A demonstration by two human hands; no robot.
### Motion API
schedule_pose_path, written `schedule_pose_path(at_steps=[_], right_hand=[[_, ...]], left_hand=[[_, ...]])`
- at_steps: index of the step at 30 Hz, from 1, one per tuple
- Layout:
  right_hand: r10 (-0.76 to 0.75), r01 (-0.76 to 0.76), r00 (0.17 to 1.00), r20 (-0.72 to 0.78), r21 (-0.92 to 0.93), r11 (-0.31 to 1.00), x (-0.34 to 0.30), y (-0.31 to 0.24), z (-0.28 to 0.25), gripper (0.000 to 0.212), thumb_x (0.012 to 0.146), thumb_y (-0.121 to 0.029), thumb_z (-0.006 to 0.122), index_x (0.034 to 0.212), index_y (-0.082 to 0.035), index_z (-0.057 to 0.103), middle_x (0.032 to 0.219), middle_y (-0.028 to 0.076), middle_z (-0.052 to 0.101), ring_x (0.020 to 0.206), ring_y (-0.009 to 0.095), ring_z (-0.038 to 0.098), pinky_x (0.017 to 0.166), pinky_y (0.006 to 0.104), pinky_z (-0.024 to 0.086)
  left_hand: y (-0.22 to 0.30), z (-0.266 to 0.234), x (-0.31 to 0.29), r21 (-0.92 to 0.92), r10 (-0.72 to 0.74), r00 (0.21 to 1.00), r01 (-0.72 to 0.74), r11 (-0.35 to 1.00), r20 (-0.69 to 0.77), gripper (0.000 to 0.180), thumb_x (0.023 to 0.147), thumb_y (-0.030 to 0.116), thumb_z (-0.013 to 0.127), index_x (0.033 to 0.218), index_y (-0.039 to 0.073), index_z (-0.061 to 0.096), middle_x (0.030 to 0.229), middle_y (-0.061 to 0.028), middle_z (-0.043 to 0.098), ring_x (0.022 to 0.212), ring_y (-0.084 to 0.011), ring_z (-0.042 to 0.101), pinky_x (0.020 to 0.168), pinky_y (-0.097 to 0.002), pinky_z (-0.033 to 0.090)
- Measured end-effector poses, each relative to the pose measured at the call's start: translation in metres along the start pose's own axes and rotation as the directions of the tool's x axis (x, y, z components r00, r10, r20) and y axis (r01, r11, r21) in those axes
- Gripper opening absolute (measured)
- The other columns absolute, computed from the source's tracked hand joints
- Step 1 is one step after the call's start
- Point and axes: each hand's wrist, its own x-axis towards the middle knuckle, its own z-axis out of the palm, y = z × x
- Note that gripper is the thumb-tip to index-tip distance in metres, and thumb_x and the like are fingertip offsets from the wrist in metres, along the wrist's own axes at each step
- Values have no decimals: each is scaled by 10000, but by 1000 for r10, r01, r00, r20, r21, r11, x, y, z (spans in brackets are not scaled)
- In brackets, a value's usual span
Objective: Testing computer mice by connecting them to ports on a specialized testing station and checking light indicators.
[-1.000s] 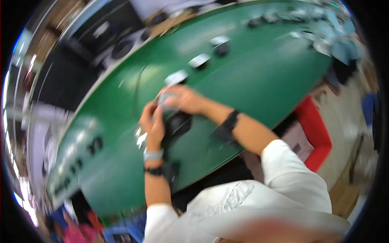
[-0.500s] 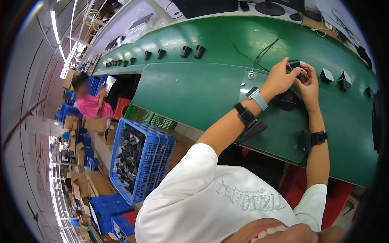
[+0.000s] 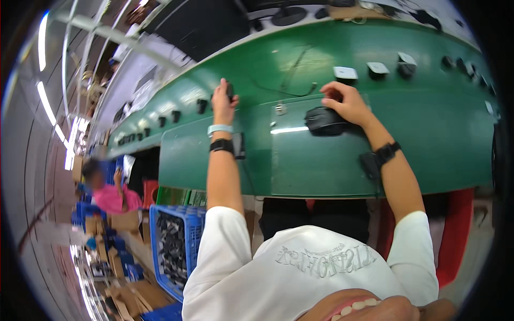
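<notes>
At eleven o'clock, our left hand [image 3: 222,105] is gripping a black plastic block [image 3: 230,91], likely mid-placing, needing release. Our right hand [image 3: 350,105] is hovering, seemingly empty.

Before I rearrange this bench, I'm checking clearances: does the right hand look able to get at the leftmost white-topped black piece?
Probably yes: the right hand looks empty, and that white-topped black piece stands just beyond it on the green table, with nothing visible in between.

We see a round black stand base [image 3: 289,16] past the far edge of the green table [image 3: 433,134], a blue crate [image 3: 194,230] by its near left corner, a red bin [image 3: 459,235] below the near edge's right.
</notes>
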Motion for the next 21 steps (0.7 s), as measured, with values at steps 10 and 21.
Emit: schedule_pose_path(at_steps=[10, 21], right_hand=[[-460, 49, 798, -389, -719, 693, 11, 38, -10, 477, 724, -72, 603, 1199, -37, 626, 1323, 225, 566, 1216, 428, 502, 1025, 530, 402], [-129, -129, 945, -302, -704, 698, 4, 6, -2, 539, 842, -123, 647, 1355, -35, 504, 1375, 153, 483, 1266, 379, 423, 1053, 497, 365]], left_hand=[[-42, -58, 36, 655, 363, 785, -70, -753, 502, 341, 971, 335, 491, 940, 83, 720, 704, -147, 689, 649, -322, 667, 547, -534, 498], [-57, 193, -81, 748, 201, 780, -626, 221, 593, 381, 892, 313, 710, 1065, -23, 661, 981, -194, 679, 927, -337, 639, 833, -428, 495]])
